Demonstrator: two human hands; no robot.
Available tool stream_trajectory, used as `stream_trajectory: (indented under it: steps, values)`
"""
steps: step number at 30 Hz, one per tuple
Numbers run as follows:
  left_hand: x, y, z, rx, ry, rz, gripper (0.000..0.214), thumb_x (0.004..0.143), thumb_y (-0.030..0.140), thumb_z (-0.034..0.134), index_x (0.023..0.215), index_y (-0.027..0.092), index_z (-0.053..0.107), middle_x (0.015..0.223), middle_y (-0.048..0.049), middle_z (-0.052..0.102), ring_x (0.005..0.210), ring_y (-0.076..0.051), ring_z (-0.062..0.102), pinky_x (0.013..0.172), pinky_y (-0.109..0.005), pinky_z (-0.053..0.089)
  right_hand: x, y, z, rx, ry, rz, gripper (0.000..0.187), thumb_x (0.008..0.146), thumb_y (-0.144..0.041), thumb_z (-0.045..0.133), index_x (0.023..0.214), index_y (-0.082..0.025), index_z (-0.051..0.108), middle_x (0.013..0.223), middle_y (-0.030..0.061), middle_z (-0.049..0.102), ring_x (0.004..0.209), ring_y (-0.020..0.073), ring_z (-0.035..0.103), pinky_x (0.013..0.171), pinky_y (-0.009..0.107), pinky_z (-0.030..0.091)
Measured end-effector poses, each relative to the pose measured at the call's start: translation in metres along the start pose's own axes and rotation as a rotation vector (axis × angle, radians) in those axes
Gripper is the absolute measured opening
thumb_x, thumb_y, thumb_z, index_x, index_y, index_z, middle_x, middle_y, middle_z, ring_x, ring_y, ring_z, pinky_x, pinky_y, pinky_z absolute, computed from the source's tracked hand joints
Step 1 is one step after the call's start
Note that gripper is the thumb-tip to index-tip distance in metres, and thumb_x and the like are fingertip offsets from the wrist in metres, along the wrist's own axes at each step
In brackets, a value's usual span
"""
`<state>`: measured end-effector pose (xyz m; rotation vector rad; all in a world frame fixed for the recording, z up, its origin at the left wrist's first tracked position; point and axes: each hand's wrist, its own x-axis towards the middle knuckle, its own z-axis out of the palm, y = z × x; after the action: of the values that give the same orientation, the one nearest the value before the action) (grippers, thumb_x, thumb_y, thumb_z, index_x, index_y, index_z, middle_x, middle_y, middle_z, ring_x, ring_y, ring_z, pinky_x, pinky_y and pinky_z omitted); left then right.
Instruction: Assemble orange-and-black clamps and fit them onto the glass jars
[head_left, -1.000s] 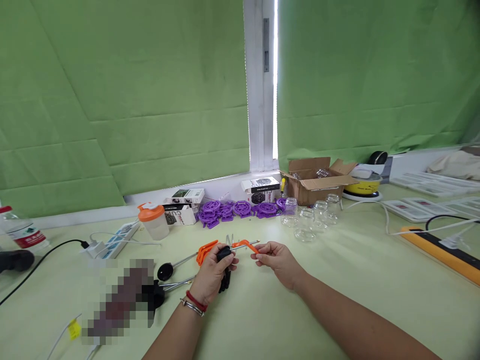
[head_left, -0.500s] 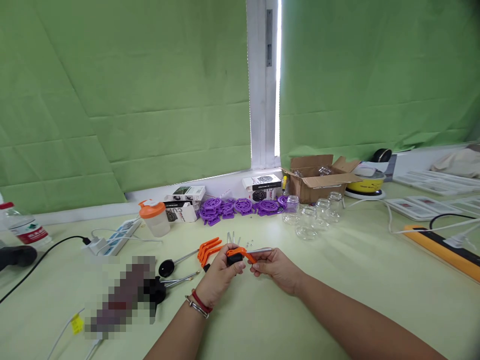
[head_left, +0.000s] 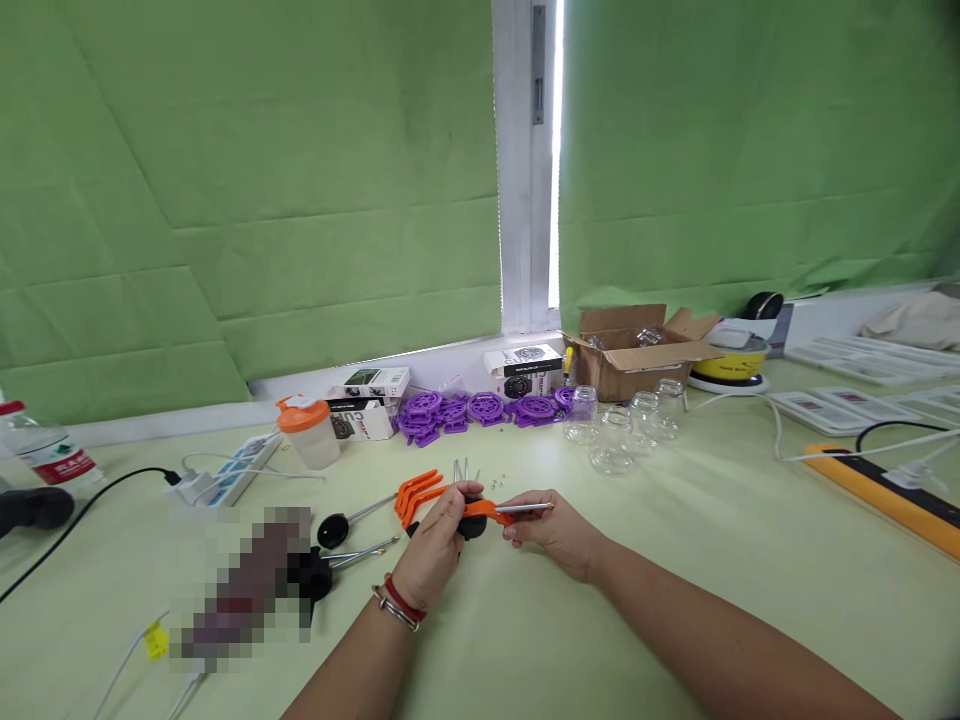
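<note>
Both my hands are joined on one piece above the table: a bent orange plastic handle (head_left: 484, 508) with a black round part (head_left: 473, 527) at its left end. My left hand (head_left: 436, 545) is closed around that left end. The fingers of my right hand (head_left: 556, 532) pinch the handle's right end and a thin metal rod (head_left: 523, 507) with a brass-coloured tip. Whether rod and handle are joined I cannot tell. Beside my left hand lie several more orange handles (head_left: 416, 492). Left of them are a rod with a black disc (head_left: 333, 531) and more metal rods (head_left: 364, 554).
Purple plastic parts (head_left: 486, 408) lie along the back between printed boxes (head_left: 523, 372). Glass jars (head_left: 613, 440) stand before an open cardboard box (head_left: 637, 370). A shaker cup (head_left: 309, 435), a power strip (head_left: 244, 468) and cables are at left; an orange power strip (head_left: 885, 495) is at right.
My left hand has turned, its back and thumb now over the handle's left end. The black round part shows lower, and the rod lies more level. My right hand keeps its pinch.
</note>
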<state>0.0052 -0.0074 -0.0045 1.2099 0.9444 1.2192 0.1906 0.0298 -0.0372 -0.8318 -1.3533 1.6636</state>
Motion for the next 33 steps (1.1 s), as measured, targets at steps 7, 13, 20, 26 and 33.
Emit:
stream_trajectory:
  steps: [7,13,20,26,33]
  values:
    - [0.005,0.009,-0.01,-0.044,0.101,0.014,0.021,0.081,0.036,0.05,0.091,0.021,0.06,0.087,-0.0029,0.056,0.073,-0.014,0.049,0.066,-0.025,0.042,0.002,0.005,-0.004,-0.126,-0.039,-0.056,0.039,0.063,-0.028,0.073,0.1,-0.017,0.068,0.082,0.0047,0.068,0.078,0.0164,0.061,0.074,0.032,0.047]
    - [0.013,0.022,-0.039,-0.225,0.282,0.139,0.018,0.082,0.032,0.049,0.089,0.017,0.056,0.081,-0.0009,0.054,0.064,-0.011,0.05,0.062,-0.026,0.043,0.028,-0.001,-0.006,-0.934,0.018,-0.458,0.031,0.08,-0.012,0.046,0.101,-0.022,0.068,0.104,0.0051,0.066,0.09,0.0177,0.057,0.081,0.032,0.044]
    - [0.017,0.014,-0.044,-0.318,0.301,0.134,0.022,0.082,0.031,0.053,0.097,0.016,0.058,0.09,-0.0034,0.057,0.07,-0.011,0.053,0.062,-0.024,0.045,0.067,-0.005,0.034,-1.81,-0.329,-0.719,0.018,0.082,-0.012,0.049,0.085,-0.016,0.066,0.084,0.0088,0.069,0.089,0.0214,0.055,0.075,0.033,0.037]
    - [0.016,0.017,-0.042,-0.365,0.278,0.132,0.025,0.085,0.03,0.05,0.103,0.016,0.058,0.089,-0.0052,0.06,0.077,-0.014,0.056,0.063,-0.025,0.046,0.079,0.0,0.048,-2.012,-0.467,-0.777,0.013,0.08,-0.013,0.052,0.077,-0.014,0.064,0.079,0.009,0.067,0.076,0.0206,0.059,0.068,0.033,0.037]
    - [0.017,0.012,-0.043,-0.375,0.259,0.139,0.029,0.085,0.036,0.05,0.105,0.016,0.06,0.092,-0.0046,0.059,0.077,-0.012,0.053,0.069,-0.026,0.045,0.048,-0.025,0.038,-1.884,-0.288,-1.136,0.022,0.087,-0.006,0.039,0.081,-0.012,0.059,0.076,0.008,0.062,0.074,0.0174,0.057,0.067,0.032,0.041]
